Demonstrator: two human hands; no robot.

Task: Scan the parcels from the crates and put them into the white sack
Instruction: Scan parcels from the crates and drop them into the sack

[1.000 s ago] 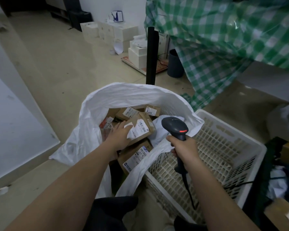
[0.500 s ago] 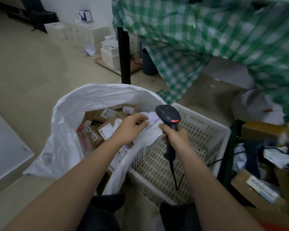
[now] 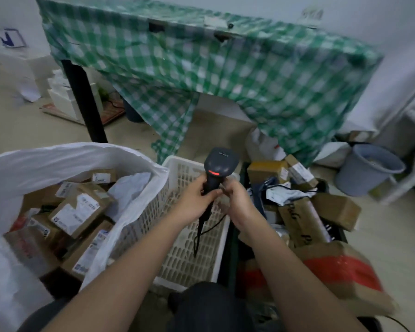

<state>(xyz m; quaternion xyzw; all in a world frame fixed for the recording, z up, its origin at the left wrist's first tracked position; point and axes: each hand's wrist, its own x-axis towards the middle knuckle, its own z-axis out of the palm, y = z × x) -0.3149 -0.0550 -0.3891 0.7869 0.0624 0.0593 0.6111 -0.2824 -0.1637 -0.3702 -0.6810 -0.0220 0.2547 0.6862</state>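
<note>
Both hands meet on the barcode scanner (image 3: pixel 219 167), which stands upright above the white crate (image 3: pixel 194 236). The left hand (image 3: pixel 197 202) curls around its handle, and the right hand (image 3: pixel 237 202) pinches the same handle from the other side. The parcels not yet scanned lie in the dark crate (image 3: pixel 235 236) to the right; the nearest is a long brown box (image 3: pixel 300 219), its long axis pointing away from the person. The right hand is nearer to it. The white sack (image 3: pixel 65 161), with parcels inside, stands at the left.
</note>
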